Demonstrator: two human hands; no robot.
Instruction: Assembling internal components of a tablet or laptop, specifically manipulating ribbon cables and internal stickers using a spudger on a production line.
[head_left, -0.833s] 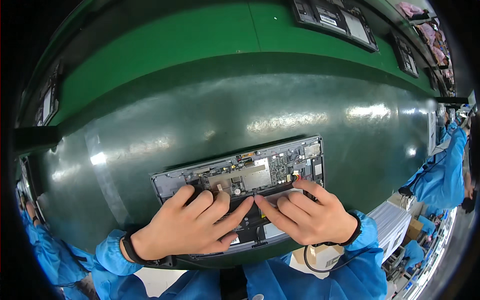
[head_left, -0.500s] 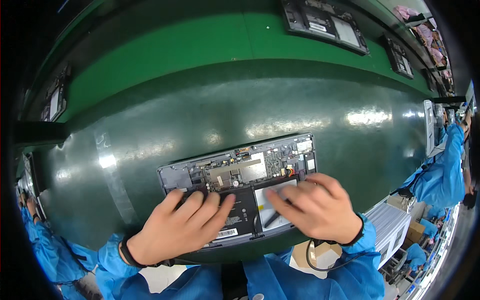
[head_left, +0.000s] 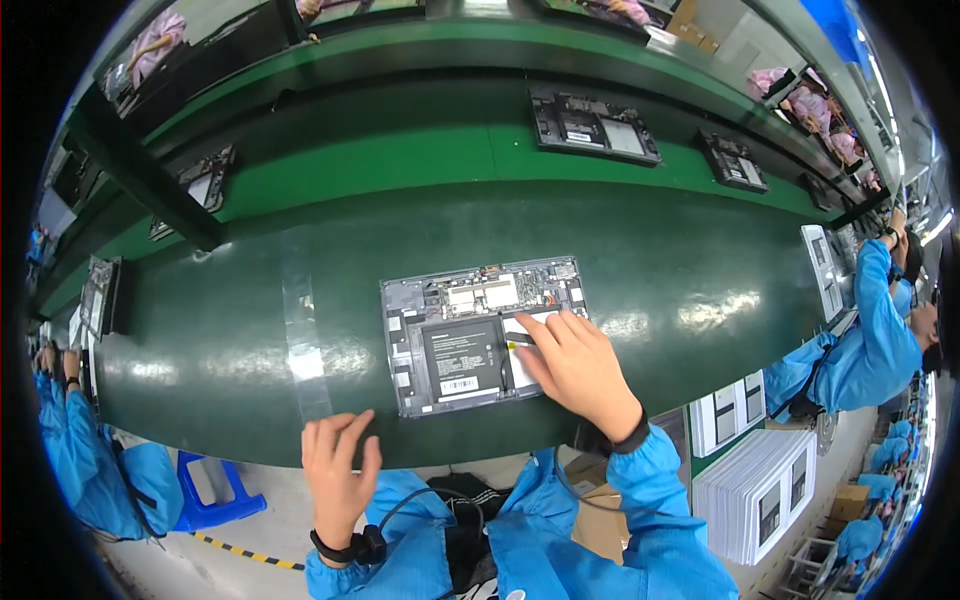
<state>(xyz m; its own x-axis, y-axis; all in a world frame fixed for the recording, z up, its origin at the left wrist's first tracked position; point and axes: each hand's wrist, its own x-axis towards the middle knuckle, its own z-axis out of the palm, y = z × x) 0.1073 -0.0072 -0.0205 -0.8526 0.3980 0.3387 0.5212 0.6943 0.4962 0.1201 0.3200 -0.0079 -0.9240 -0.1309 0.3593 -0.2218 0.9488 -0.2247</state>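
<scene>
An opened laptop base (head_left: 408,350) lies on the green bench in front of me, its circuit board and parts bared. A black battery (head_left: 465,355) with a printed label fills the middle of its near half; a white panel (head_left: 522,372) sits right of it. My right hand (head_left: 575,362) is over that panel, thumb and fingers pinching a thin dark stick-like tool (head_left: 519,338), whose exact kind I cannot make out. Off the laptop, at the bench's near edge, my left hand (head_left: 338,465) has its fingers apart and holds nothing.
Other laptop bases (head_left: 595,130) lie on the bright green strip beyond the bench. A dark post (head_left: 145,165) rises at the far left. White trays (head_left: 755,495) are stacked at the lower right. A blue stool (head_left: 215,492) stands lower left. Co-workers in blue (head_left: 850,340) flank me.
My left hand has moved off the laptop, back to the bench's near edge. My right hand stays over the white panel with the dark tool. The view has tilted up, showing more of the room.
</scene>
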